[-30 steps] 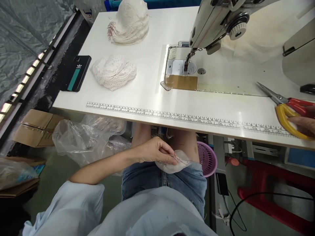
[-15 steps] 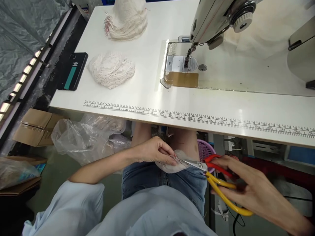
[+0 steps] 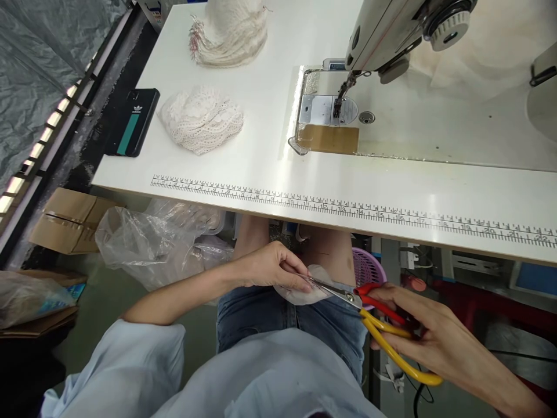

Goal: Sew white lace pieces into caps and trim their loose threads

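Over my lap, my left hand pinches a small piece of thin whitish fabric between thumb and fingers. A bit of red thread shows at the fingertips. My right hand grips a pair of scissors with one red and one yellow handle. Their metal blades point left and reach the fabric right beside my left fingertips. The blades look nearly closed; whether thread lies between them is too small to tell.
A sewing machine stands on the white table, whose front edge carries a printed ruler. A lace bundle, a fringed cloth bundle and a phone lie on its left. Below are a cardboard box, plastic bags and a purple basket.
The scissors have come slightly left and their handles are a little closer together. My left hand stays in place with the fabric. The camera view has shifted slightly.
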Action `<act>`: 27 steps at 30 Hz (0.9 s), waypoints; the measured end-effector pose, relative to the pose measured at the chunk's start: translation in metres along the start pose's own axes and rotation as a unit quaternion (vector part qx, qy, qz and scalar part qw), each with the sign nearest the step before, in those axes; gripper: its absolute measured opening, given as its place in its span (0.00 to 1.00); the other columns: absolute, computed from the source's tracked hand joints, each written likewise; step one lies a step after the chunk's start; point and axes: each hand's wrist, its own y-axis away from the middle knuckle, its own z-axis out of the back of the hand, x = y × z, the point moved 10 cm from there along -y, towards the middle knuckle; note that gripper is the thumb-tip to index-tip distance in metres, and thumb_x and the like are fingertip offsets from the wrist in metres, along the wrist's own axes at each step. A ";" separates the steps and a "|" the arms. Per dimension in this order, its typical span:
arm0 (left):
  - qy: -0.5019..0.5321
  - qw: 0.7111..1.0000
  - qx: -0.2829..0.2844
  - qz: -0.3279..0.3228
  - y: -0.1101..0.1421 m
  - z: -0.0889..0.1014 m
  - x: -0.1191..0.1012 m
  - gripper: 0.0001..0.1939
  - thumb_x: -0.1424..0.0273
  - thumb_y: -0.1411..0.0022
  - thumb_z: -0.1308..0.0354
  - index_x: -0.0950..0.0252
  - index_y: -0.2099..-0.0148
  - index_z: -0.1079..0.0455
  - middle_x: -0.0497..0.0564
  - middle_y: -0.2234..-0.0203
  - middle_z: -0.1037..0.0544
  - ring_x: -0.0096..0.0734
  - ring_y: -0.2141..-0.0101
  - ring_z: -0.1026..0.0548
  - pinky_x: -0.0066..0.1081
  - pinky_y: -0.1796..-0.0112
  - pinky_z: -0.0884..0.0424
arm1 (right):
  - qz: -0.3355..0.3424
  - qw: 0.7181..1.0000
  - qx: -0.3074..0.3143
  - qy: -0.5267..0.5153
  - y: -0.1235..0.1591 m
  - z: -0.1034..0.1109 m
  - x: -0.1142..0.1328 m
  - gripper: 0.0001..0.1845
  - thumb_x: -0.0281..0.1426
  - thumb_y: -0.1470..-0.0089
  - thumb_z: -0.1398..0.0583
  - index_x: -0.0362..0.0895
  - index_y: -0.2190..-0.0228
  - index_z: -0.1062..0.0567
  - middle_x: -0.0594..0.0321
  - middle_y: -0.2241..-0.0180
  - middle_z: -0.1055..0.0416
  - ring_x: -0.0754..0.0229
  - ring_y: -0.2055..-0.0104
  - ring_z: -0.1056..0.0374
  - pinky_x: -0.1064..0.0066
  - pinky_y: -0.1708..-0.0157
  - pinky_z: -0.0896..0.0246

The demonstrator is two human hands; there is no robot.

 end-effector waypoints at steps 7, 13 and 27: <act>0.008 1.000 -0.004 -0.001 -0.002 0.003 0.003 0.15 0.66 0.56 0.32 0.68 0.64 0.22 0.51 0.73 0.21 0.25 0.72 0.25 0.22 0.68 0.31 | 0.006 1.000 0.000 0.001 0.000 -0.002 -0.001 0.15 0.37 0.52 0.39 0.50 0.59 0.28 0.56 0.61 0.27 0.53 0.63 0.29 0.69 0.66 0.31; 0.010 1.000 -0.012 -0.002 -0.003 0.004 0.003 0.14 0.67 0.56 0.32 0.68 0.65 0.22 0.51 0.74 0.21 0.24 0.73 0.25 0.21 0.69 0.32 | 0.019 1.000 -0.006 0.018 0.001 -0.002 -0.002 0.15 0.37 0.51 0.39 0.48 0.59 0.28 0.56 0.61 0.27 0.54 0.63 0.29 0.72 0.68 0.31; 0.054 0.998 -0.034 0.007 -0.006 0.005 0.003 0.11 0.71 0.58 0.32 0.68 0.67 0.22 0.49 0.77 0.21 0.21 0.76 0.27 0.21 0.70 0.32 | 0.051 0.994 -0.088 0.050 0.002 0.009 0.006 0.16 0.40 0.53 0.39 0.49 0.61 0.27 0.59 0.63 0.25 0.56 0.68 0.27 0.75 0.75 0.31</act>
